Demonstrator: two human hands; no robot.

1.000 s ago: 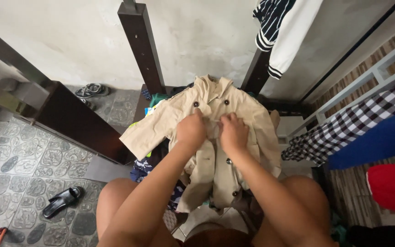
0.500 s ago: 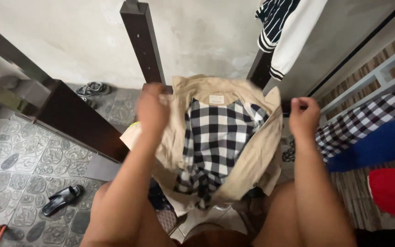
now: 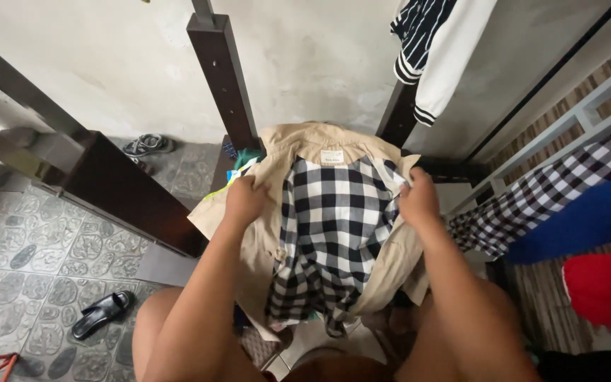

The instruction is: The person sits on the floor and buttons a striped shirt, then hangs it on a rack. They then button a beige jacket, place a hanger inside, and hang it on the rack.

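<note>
A beige coat (image 3: 277, 233) with a black-and-white checked lining (image 3: 334, 226) lies spread open in the middle of the frame, collar toward the wall at the top, on a pile of clothes below a dark wooden post (image 3: 224, 78). The left hand (image 3: 243, 200) has its fingers clamped on the coat's left front edge, left of centre. The right hand (image 3: 419, 200) has its fingers closed on the right front edge, right of centre. The lining shows between the two hands.

Half a second ago the hands were higher and wider apart, the coat flung open; now both have come lower and nearer the lining, and the front panels are drawn in. A black sandal (image 3: 102, 313) lies on the tiled floor (image 3: 15, 283) at lower left.
</note>
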